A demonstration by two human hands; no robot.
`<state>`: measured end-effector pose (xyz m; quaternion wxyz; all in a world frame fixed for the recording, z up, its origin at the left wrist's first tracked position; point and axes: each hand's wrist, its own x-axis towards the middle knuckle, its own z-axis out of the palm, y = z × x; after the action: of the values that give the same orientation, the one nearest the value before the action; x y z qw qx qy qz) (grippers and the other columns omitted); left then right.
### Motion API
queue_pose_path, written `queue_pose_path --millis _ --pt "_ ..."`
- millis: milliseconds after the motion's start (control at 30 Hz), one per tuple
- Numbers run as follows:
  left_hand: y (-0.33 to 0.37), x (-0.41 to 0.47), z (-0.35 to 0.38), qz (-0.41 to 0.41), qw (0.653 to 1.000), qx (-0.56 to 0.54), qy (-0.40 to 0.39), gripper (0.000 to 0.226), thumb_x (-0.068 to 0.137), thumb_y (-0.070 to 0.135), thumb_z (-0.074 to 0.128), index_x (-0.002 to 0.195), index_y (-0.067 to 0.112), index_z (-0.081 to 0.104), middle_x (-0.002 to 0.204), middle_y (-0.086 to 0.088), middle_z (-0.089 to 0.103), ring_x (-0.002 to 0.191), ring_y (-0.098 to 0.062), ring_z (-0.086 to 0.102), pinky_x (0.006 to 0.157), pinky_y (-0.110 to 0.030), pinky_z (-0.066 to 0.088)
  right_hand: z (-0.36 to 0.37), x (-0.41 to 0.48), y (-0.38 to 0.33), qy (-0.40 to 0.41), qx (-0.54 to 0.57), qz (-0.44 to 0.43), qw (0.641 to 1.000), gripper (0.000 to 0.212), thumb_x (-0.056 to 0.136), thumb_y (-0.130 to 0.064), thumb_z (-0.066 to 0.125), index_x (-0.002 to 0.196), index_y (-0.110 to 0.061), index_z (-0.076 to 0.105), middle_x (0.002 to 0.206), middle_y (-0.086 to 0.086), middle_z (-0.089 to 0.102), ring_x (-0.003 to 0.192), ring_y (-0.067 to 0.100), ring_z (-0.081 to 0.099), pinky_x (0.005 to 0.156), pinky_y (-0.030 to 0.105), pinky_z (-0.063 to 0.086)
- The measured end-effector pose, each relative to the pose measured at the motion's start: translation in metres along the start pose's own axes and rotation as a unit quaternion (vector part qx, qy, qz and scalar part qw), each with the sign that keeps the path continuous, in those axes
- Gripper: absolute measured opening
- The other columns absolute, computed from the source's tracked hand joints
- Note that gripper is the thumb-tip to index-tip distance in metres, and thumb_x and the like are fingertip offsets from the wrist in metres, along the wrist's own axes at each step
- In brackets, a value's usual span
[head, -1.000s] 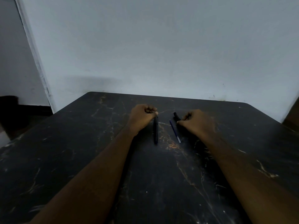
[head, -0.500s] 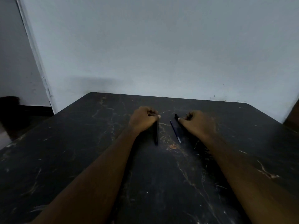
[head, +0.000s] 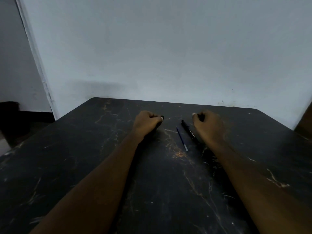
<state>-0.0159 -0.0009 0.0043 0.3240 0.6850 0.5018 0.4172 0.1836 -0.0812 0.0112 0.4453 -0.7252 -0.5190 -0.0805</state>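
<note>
Both fists are resting near the far edge of the tabletop (head: 81,166). The left hand (head: 148,123) is gripping a dark piece (head: 162,117) that is poking out by the thumb. The right hand (head: 208,126) is curling its fingers (head: 196,115). A black pen (head: 190,131) and a thin blue refill (head: 182,139) are lying between the hands.

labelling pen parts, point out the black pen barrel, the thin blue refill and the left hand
black pen barrel (head: 189,131), head view, middle of the barrel by its print
thin blue refill (head: 181,138), head view, middle of its shaft
left hand (head: 146,123), head view, back of the fist
</note>
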Motion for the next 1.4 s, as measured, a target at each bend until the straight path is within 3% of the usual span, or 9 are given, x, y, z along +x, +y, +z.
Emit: queue_pose_path --millis 100,200,300,400,600,767,1067,1233,1400 --pt "0.007 -0.001 -0.007 -0.052 0.986 -0.157 -0.002 0.020 0.094 0.027 0.062 0.079 0.015 0.068 0.071 0.000 0.062 0.065 -0.014 0.057 0.046 -0.019 0.041 0.004 0.000 -0.004 -0.019 0.045 -0.046 0.998 0.037 0.092 -0.042 0.055 0.068 -0.013 0.058 0.066 0.008 0.061 0.073 0.032 0.060 0.066 0.040 0.051" --pt "0.011 0.000 -0.010 -0.073 0.962 -0.261 -0.029 0.017 0.099 0.023 0.054 0.088 0.016 0.064 0.086 -0.003 0.065 0.074 -0.018 0.061 0.055 -0.027 0.038 0.012 -0.002 -0.013 -0.056 0.111 -0.113 0.986 0.030 0.090 -0.036 0.063 0.072 -0.012 0.066 0.067 0.005 0.065 0.068 0.022 0.062 0.063 0.041 0.052" --pt "0.014 0.000 -0.008 -0.069 0.926 -0.367 -0.050 0.015 0.100 0.016 0.053 0.088 0.014 0.063 0.086 -0.003 0.069 0.067 -0.016 0.067 0.052 -0.027 0.037 0.020 -0.007 -0.020 -0.095 0.130 -0.165 0.973 0.031 0.085 -0.050 0.059 0.077 -0.022 0.069 0.072 -0.012 0.063 0.073 0.002 0.056 0.060 0.031 0.046" --pt "0.015 0.000 -0.009 -0.055 0.905 -0.417 -0.063 0.011 0.097 0.012 0.056 0.087 0.012 0.062 0.086 -0.004 0.072 0.065 -0.015 0.071 0.050 -0.025 0.042 0.026 -0.010 -0.020 -0.107 0.121 -0.175 0.971 0.031 0.081 -0.059 0.055 0.082 -0.031 0.067 0.077 -0.019 0.060 0.080 -0.002 0.051 0.060 0.026 0.040" --pt "0.011 0.001 -0.010 -0.032 0.914 -0.396 -0.075 0.007 0.091 0.017 0.066 0.096 0.012 0.068 0.097 -0.006 0.075 0.069 -0.014 0.071 0.055 -0.024 0.042 0.027 -0.003 -0.014 -0.101 0.083 -0.168 0.977 0.018 0.088 -0.039 0.065 0.092 -0.022 0.068 0.088 0.001 0.063 0.080 0.014 0.055 0.065 0.034 0.046" --pt "0.008 0.000 -0.008 -0.029 0.923 -0.380 -0.051 0.012 0.086 0.022 0.073 0.093 0.013 0.071 0.091 -0.004 0.072 0.065 -0.010 0.067 0.054 -0.023 0.041 0.016 -0.004 -0.015 -0.048 0.026 -0.188 0.981 0.014 0.084 -0.025 0.073 0.093 -0.017 0.066 0.092 0.002 0.067 0.087 0.022 0.057 0.071 0.037 0.049" --pt "0.011 -0.005 -0.005 0.053 0.940 -0.331 -0.061 0.017 0.087 0.015 0.071 0.102 0.022 0.074 0.094 0.010 0.077 0.080 0.004 0.068 0.054 -0.012 0.047 0.016 -0.008 -0.026 -0.093 0.010 -0.229 0.969 0.021 0.098 -0.033 0.052 0.110 -0.018 0.061 0.099 0.003 0.063 0.082 0.020 0.057 0.066 0.037 0.049" --pt "0.012 -0.006 -0.003 0.059 0.931 -0.353 -0.074 0.022 0.087 0.010 0.070 0.108 0.019 0.072 0.094 0.012 0.076 0.086 0.007 0.067 0.058 -0.006 0.047 0.017 -0.012 -0.029 -0.115 0.046 -0.193 0.973 0.017 0.098 -0.034 0.048 0.101 -0.021 0.058 0.082 -0.004 0.056 0.066 0.008 0.049 0.053 0.027 0.030" --pt "0.010 -0.005 -0.003 0.062 0.939 -0.329 -0.076 0.020 0.086 0.015 0.072 0.103 0.025 0.074 0.097 0.011 0.076 0.085 0.006 0.066 0.056 -0.012 0.044 0.015 -0.014 -0.029 -0.129 0.050 -0.179 0.974 0.023 0.099 -0.038 0.046 0.090 -0.022 0.060 0.067 -0.003 0.057 0.060 0.014 0.053 0.052 0.030 0.035"
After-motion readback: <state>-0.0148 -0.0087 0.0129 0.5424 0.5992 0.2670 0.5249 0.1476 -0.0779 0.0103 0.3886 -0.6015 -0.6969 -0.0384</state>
